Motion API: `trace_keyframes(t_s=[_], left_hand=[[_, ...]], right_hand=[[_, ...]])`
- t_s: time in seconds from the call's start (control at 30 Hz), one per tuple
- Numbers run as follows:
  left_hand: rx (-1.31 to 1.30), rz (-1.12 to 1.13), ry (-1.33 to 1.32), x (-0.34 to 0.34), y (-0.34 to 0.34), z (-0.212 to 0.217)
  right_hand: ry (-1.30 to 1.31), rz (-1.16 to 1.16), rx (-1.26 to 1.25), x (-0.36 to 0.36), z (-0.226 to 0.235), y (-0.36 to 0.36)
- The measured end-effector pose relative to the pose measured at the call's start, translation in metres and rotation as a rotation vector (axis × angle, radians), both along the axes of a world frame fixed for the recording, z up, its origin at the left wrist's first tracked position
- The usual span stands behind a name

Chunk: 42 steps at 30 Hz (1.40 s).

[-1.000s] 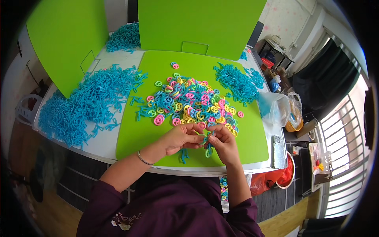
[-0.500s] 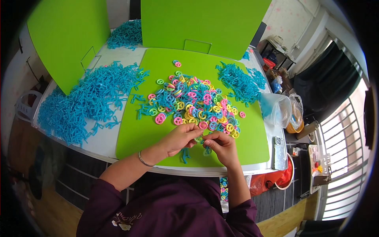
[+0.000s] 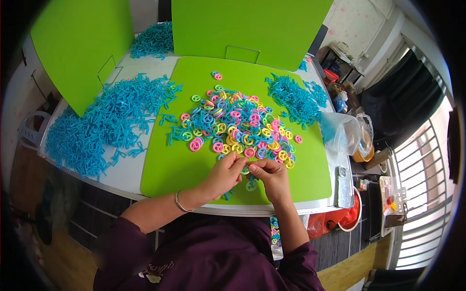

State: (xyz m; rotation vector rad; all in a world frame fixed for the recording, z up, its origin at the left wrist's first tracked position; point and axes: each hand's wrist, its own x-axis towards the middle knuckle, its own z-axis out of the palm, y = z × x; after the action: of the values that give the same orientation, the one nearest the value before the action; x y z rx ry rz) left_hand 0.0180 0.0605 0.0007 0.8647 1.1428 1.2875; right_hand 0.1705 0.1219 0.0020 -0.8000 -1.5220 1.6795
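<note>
The person's left hand (image 3: 225, 175) and right hand (image 3: 273, 178) met over the near part of the smooth, lime-green mat (image 3: 165, 182). The left thumb and forefinger appeared pinched on a small, green, spoked plastic wheel (image 3: 245, 170); the right thumb and forefinger seemed closed on a thin, teal-blue, branched plastic stick (image 3: 253, 179), though the fingers hid most of it. A pale green, translucent-looking plastic wheel (image 3: 251, 186) hung just below, apparently joined to the stick.

That one small piece looked partly put together; whether the upper wheel was already seated could not be told. Much seemed left to do: a heap of pink, yellow, blue and green plastic wheels (image 3: 235, 127) lay just beyond the hands, round, glossy and open between the spokes, some mixed with teal sticks. Loose, twiggy, matte-looking teal plastic sticks formed a large tangled mound on the left (image 3: 114, 114), a smaller one far left (image 3: 153, 41) and another on the right (image 3: 293, 100). A few teal plastic sticks (image 3: 227, 195) lay near the left hand. No finished batch could be made out with certainty.
</note>
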Motion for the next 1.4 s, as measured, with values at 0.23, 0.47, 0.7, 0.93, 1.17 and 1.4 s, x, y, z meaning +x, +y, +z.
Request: trace_keyframes(t_s=[0.23,0.47,0.7,0.93,1.17,1.4], left_hand=[[0.144,0.073,0.248,0.001,0.001,-0.007],[-0.037,-0.057,0.033,-0.012,0.007,0.003],[0.288,-0.179,0.325,-0.014,0.005,0.014],[0.055,-0.201,0.152,-0.033,0.012,0.027],[0.23,-0.098,0.844,-0.069,0.01,0.031],[0.214,-0.285,1.244,-0.066,0.003,0.023]], right_hand=[[-0.012,-0.081,0.004,-0.005,0.006,-0.004],[-0.107,-0.119,0.057,0.0,0.01,-0.004],[0.047,-0.149,0.005,0.007,0.006,0.005],[0.185,-0.024,-0.223,0.011,0.008,0.004],[-0.186,0.148,0.124,0.097,0.05,-0.023],[-1.023,0.385,0.247,0.184,0.074,-0.058]])
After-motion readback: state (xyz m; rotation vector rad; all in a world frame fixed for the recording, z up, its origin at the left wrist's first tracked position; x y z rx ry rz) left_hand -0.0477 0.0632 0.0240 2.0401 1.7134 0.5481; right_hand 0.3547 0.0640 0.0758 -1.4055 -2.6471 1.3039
